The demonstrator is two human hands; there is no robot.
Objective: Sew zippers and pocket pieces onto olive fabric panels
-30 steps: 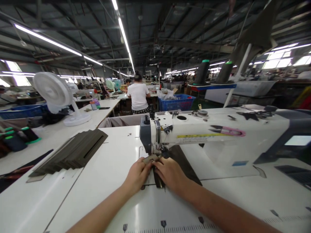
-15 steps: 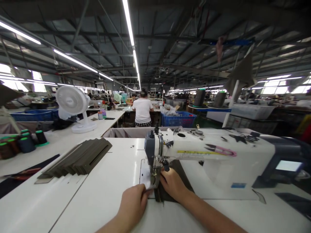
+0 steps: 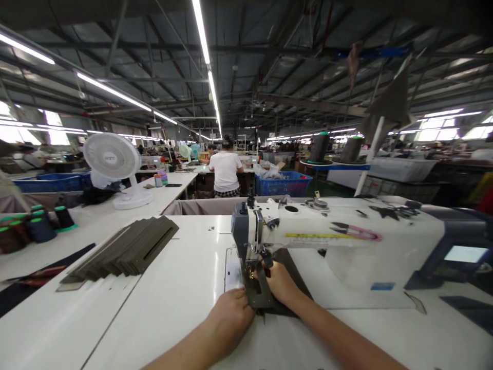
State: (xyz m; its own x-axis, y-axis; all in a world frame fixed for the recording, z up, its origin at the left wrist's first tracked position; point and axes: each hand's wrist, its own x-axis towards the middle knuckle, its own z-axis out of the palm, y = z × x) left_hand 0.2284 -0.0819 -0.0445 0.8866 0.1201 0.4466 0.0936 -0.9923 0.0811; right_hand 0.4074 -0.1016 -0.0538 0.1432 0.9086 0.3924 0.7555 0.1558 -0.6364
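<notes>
A dark olive fabric panel [image 3: 259, 297] with a slot lies at the needle area of the white sewing machine [image 3: 331, 231]. My left hand [image 3: 231, 314] is closed at the panel's near left corner, its fingertips pinching the edge. On the panel's right side is my right hand [image 3: 283, 281], its fingers curled by the presser foot and gripping the fabric; the fingertips are partly hidden behind the machine head. Under my right wrist, a larger dark fabric piece [image 3: 298, 275] reaches back beneath the machine arm.
To the left lies a fanned stack of olive panels [image 3: 123, 249]. Thread spools [image 3: 40, 226] and a white fan [image 3: 113, 156] stand beyond it. Pink-handled thread snips [image 3: 358, 231] rest on the machine. A person in a white shirt [image 3: 225, 172] sits ahead, near a blue crate [image 3: 283, 184].
My left hand has moved right and now meets the panel's edge. The panel has turned so its slot shows beside the presser foot. My right hand stays close to the needle area.
</notes>
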